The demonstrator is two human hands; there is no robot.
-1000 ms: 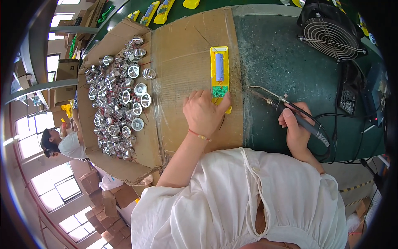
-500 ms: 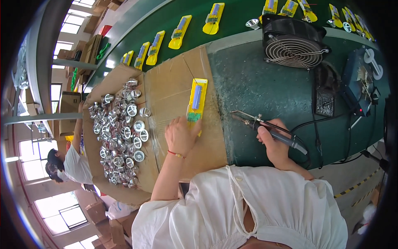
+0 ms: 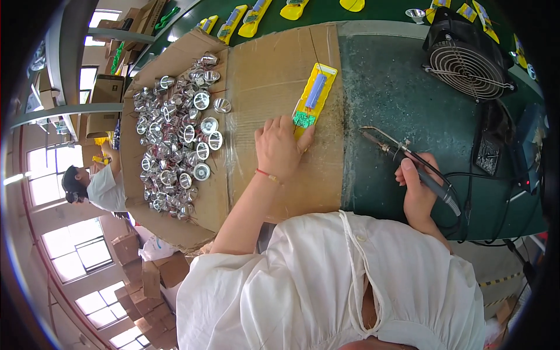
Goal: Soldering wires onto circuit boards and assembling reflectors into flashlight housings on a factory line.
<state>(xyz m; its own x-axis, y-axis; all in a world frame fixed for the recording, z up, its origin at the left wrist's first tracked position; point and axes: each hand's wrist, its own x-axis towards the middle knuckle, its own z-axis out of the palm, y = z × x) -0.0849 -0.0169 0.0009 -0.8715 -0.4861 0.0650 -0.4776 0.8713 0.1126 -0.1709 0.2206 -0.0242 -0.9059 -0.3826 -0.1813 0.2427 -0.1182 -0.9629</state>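
A yellow plastic housing (image 3: pixel 329 74) lies at a slant on the flattened cardboard, with a blue-purple cylindrical cell (image 3: pixel 316 91) and a small green circuit board (image 3: pixel 303 119) in it. My left hand (image 3: pixel 279 147) grips its near end, the thumb along the right side and the fingers beside the board; that end is mostly hidden. To the right, my right hand (image 3: pixel 419 189) is closed around a soldering iron (image 3: pixel 436 186). The iron's tip points up and left, above the green bench mat and apart from the housing. A thin metal tube runs along the iron.
Left of the cardboard, a carton (image 3: pixel 169 224) holds many shiny reflector cups (image 3: pixel 201 100). More yellow housings (image 3: pixel 255 17) lie along the far side. A black fan (image 3: pixel 466 69) stands at the back right, near a blue soldering station (image 3: pixel 529 151) and cables. Another person (image 3: pixel 105 186) works at far left.
The whole view has shifted, so the bench appears higher and farther right. Both hands keep their grips. The other person's raised arm is now bent, with something yellow at the hand.
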